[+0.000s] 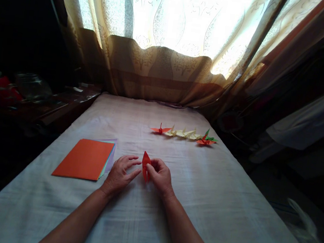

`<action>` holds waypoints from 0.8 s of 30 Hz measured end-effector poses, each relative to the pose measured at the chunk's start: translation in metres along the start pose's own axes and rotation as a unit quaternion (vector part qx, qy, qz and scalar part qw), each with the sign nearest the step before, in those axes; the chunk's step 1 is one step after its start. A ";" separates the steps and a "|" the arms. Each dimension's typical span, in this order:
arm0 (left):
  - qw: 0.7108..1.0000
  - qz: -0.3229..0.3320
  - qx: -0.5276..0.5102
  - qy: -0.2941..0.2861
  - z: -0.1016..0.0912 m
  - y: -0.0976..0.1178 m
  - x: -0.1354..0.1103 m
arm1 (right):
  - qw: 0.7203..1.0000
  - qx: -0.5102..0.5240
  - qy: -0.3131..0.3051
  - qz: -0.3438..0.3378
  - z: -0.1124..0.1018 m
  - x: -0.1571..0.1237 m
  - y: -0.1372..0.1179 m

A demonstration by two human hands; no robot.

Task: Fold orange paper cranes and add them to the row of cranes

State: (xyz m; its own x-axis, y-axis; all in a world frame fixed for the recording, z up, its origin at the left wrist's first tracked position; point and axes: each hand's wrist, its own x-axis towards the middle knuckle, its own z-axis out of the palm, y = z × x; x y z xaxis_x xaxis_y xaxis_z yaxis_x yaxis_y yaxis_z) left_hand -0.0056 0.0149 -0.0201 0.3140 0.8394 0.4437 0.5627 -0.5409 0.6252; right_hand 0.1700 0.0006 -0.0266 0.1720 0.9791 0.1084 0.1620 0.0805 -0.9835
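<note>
— Holding anything, the right hand [160,176]?

— Yes. Thumb and fingers [151,170] are pinching a folded red paper [146,165] by its lower edge and clamping it upright. The piece is standing just above the cloth-covered bench [205,204], front middle, between the two hands.

— And the left hand [119,174]?

— It is lying on the cloth with its fingers spread and released, gripping nothing. The forefinger is pointing at the paper; I cannot tell whether it is touching.

— How is the piece looking to handle?

— I am judging it very light and thin, stiffened a little by its layers and tapering to a point at the top. It is probably creasing easily and crushing under a hard squeeze. The flat, layered lower part is looking like the safest place to hold, not the tip.

— Counting now?

— One piece in hand. One stack of sheets [85,159] is lying to the left of the left hand, orange on top, with green and violet edges peeking out at its right side; the number of sheets is not showing. A row of folded birds [184,133] is sitting further back and to the right: one red at the left end, several pale yellow ones overlapping so that I am not counting them safely, then one green and one orange-red at the right end. A curtain [162,70] is hanging behind, with bright light coming through.
</note>
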 end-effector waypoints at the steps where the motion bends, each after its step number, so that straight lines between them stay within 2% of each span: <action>1: 1.000 -0.001 -0.009 -0.002 0.001 0.001 0.000 | 1.000 0.020 -0.008 0.006 0.000 0.000 0.000; 8: 0.997 -0.031 -0.073 0.000 0.001 0.006 0.002 | 0.999 0.020 -0.034 0.003 0.001 -0.006 -0.003; 14: 0.987 -0.077 -0.139 -0.024 -0.007 0.004 0.004 | 0.998 0.010 -0.061 -0.017 -0.003 -0.007 -0.010; 18: 0.984 -0.062 -0.159 -0.054 -0.010 0.003 0.004 | 0.998 0.005 -0.062 -0.011 -0.004 -0.007 -0.013; 24: 0.976 -0.052 -0.191 -0.092 -0.012 0.007 0.004 | 0.997 0.058 -0.049 0.033 -0.003 -0.004 -0.010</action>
State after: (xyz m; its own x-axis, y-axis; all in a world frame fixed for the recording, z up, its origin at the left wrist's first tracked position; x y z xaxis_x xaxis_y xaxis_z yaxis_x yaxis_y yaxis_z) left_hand -0.0094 0.0138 -0.0067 0.4220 0.8672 0.2642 0.2839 -0.4032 0.8699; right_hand 0.1706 -0.0043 -0.0171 0.0814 0.9961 0.0339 0.0389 0.0308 -0.9988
